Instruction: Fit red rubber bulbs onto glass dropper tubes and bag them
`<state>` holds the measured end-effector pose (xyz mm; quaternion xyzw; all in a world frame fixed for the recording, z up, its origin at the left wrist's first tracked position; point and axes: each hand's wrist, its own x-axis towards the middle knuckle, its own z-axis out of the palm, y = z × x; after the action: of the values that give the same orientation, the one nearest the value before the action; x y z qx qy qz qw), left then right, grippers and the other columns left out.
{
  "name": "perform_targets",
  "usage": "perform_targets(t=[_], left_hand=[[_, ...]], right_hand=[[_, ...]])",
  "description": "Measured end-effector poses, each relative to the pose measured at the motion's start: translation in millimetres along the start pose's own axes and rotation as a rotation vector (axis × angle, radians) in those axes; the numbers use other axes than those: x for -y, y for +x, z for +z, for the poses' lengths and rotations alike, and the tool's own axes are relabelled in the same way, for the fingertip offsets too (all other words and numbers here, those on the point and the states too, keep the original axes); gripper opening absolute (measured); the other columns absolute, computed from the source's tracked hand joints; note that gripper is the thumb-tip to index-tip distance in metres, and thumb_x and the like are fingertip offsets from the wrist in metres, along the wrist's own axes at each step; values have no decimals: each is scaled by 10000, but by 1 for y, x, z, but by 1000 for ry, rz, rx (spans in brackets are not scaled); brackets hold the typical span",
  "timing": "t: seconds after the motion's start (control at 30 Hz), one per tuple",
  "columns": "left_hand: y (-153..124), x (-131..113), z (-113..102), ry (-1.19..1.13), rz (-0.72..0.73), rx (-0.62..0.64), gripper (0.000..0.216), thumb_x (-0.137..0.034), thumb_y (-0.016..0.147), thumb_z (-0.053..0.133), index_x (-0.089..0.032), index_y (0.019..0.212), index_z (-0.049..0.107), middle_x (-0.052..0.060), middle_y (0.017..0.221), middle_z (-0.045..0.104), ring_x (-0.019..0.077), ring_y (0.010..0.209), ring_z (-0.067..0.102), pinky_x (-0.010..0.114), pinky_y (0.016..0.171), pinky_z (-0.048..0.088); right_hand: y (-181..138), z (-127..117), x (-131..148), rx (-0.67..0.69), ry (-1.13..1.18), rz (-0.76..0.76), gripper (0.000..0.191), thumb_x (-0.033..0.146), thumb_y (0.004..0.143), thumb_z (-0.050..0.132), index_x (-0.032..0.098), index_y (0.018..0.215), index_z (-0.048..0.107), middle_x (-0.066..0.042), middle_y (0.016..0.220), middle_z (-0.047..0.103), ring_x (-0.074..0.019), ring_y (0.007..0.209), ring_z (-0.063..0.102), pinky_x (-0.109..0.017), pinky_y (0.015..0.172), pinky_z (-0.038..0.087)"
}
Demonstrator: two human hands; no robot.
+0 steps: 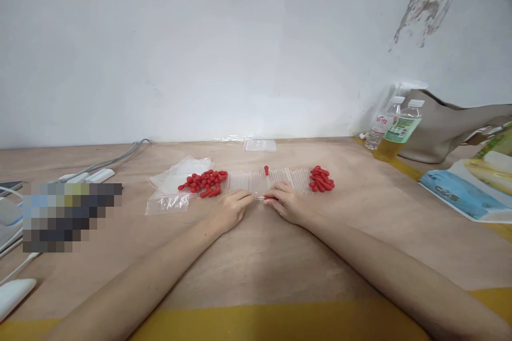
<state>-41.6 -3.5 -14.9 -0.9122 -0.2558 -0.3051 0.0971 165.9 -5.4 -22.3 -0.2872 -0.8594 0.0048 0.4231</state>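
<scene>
A row of clear plastic tubes [256,180] lies across the table's middle. One red cap [266,170] stands on top of the row. A pile of red rubber caps [205,181] lies to its left and a smaller pile of red caps [322,178] to its right. My left hand [231,209] rests with curled fingers, pinching the end of a thin clear tube [260,197]. My right hand [286,202] faces it, fingers closed on a red cap [270,198] at the tube's other end. Both hands lie just in front of the tube row.
Clear plastic bags [176,187] lie left of the caps, another bag [260,145] near the wall. Two water bottles [394,128] and a beige bag [448,128] stand at the right, with packets [460,192] beside them. Cables and white adapters [92,176] lie at the left.
</scene>
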Motion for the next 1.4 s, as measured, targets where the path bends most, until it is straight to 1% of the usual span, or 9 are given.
perform_targets(t=[0.17,0.33,0.53,0.67,0.83,1.13,1.2,1.27,1.4], left_hand=[[4,-4,-2,42,30,26,326,-66,813,340,-165,1040,552,69,875,611,159,779,560,282,677,477],[5,-4,3,47,32,33,304,-109,850,327,-178,1047,548,70,888,610,160,808,562,292,696,475],[0,3,8,-23,-111,-68,234,-256,857,421,-167,1028,554,56,835,597,143,752,557,260,676,468],[-2,2,7,-20,-125,-48,225,-283,865,402,-180,916,595,39,760,577,131,691,544,248,636,451],[-2,-3,6,-54,-147,-72,221,-278,865,402,-171,921,587,35,734,556,123,669,531,240,627,434],[-2,-5,4,-69,-124,-37,206,-264,861,416,-169,909,592,32,722,549,117,644,511,228,601,420],[-2,-5,5,-93,-151,-51,204,-264,861,416,-169,908,590,31,731,555,117,651,517,229,610,426],[-1,-6,4,-120,-178,-63,198,-263,859,420,-171,912,587,30,735,563,118,660,526,232,622,433],[2,-9,-1,-171,-213,-84,225,-275,840,454,-173,1016,550,47,857,591,140,777,547,262,717,446]], right_hand=[[1,0,1,27,-48,-39,154,271,834,453,186,848,580,-43,753,577,-148,735,515,-331,749,370],[2,0,2,93,-93,-1,162,282,834,453,182,852,580,-45,753,579,-149,751,521,-337,763,326],[0,-10,-2,85,-167,101,184,362,780,539,206,868,583,-26,800,622,-162,791,527,-408,857,196],[0,-13,-1,100,-195,101,141,335,790,526,221,823,600,-20,777,630,-165,790,517,-407,851,189],[1,-11,3,65,-200,87,136,297,808,494,209,795,596,-16,741,622,-154,773,510,-397,854,193],[1,-10,2,123,-162,14,151,293,813,483,199,798,600,-16,709,611,-157,780,510,-433,875,199],[2,-10,1,107,-103,53,136,289,802,498,202,799,602,-19,724,609,-161,790,516,-436,870,233],[3,-10,1,75,58,142,125,293,784,522,202,825,598,-27,768,610,-160,792,528,-405,833,314],[9,-9,-3,-64,513,438,225,338,709,595,187,870,550,-30,792,604,-143,741,566,-312,706,438]])
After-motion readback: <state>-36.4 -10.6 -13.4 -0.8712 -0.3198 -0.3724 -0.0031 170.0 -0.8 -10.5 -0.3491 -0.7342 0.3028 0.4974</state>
